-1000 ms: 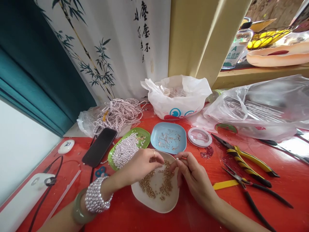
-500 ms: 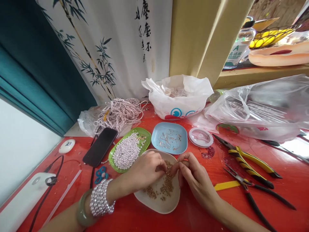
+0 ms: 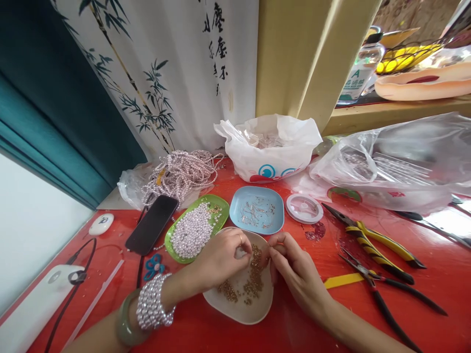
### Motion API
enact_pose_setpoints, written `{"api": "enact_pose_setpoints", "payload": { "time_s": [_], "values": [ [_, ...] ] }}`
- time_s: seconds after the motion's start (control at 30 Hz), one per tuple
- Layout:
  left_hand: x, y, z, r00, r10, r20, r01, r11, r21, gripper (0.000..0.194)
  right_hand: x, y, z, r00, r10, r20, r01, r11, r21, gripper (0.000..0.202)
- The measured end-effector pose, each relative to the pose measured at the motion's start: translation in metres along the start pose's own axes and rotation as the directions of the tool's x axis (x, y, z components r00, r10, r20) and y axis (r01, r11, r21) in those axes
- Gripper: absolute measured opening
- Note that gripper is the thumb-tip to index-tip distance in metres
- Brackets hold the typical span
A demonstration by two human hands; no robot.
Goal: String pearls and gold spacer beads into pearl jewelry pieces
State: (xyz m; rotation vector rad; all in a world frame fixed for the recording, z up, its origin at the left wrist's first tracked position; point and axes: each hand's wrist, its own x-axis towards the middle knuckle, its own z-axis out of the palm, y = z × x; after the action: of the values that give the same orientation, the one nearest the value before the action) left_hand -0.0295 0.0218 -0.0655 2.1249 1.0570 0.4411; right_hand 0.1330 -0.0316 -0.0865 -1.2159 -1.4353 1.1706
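Note:
A cream dish [image 3: 241,314] holding small gold beads [image 3: 253,279] lies in front of me. Over its upper left part is my left hand [image 3: 228,255], thumb and fingers pinched; whatever they hold is too small to make out. My right hand [image 3: 289,260] is at the dish's right rim, its fingertips pressed together on something I cannot make out. Several strands of pearly beads [image 3: 154,301] and a green bangle [image 3: 128,318] circle my left wrist. Behind the dish are a green tray [image 3: 224,215] of pearl beads [image 3: 191,230] and a blue tray [image 3: 277,206] with small metal pieces.
Yellow-black pliers [image 3: 371,245] and black-handled pliers [image 3: 390,289] lie at the right. A phone [image 3: 152,225], blue flower piece [image 3: 153,266] and white power strip [image 3: 37,304] are left. Bead strings [image 3: 180,176], a white bag [image 3: 268,159] and a clear bag [image 3: 397,162] stand behind.
My left hand's fingertips have lifted slightly from the beads and turned up a little. My right hand's fingers have drawn closer together. The whole view has shifted slightly.

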Motion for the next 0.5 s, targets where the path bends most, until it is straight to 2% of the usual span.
{"api": "enact_pose_setpoints", "payload": {
  "time_s": [0.07,0.13,0.2,0.3,0.5],
  "values": [
    [0.0009,0.0011,-0.0006,0.990,-0.135,0.037,0.140,0.953,-0.269,0.006,-0.0008,-0.0013,-0.0003,1.000,-0.004,0.000,0.004,0.999,-0.038,0.009],
    [0.0022,0.0015,-0.0008,0.962,-0.247,0.116,0.270,0.802,-0.532,0.007,-0.0017,-0.0021,-0.0001,1.000,-0.026,-0.018,0.024,0.993,-0.119,0.011],
    [0.0034,0.0013,-0.0005,0.938,-0.295,0.183,0.336,0.639,-0.692,0.010,-0.0023,-0.0023,0.0007,0.997,-0.067,-0.039,0.057,0.977,-0.205,0.011],
    [0.0044,-0.0002,0.0008,0.924,-0.309,0.227,0.361,0.502,-0.786,0.010,-0.0023,-0.0016,0.0027,0.989,-0.132,-0.059,0.112,0.957,-0.269,0.010],
    [0.0040,-0.0046,0.0046,0.918,-0.314,0.244,0.360,0.393,-0.846,0.016,-0.0019,0.0003,0.0050,0.980,-0.175,-0.093,0.137,0.937,-0.322,0.011]
  ]
}}
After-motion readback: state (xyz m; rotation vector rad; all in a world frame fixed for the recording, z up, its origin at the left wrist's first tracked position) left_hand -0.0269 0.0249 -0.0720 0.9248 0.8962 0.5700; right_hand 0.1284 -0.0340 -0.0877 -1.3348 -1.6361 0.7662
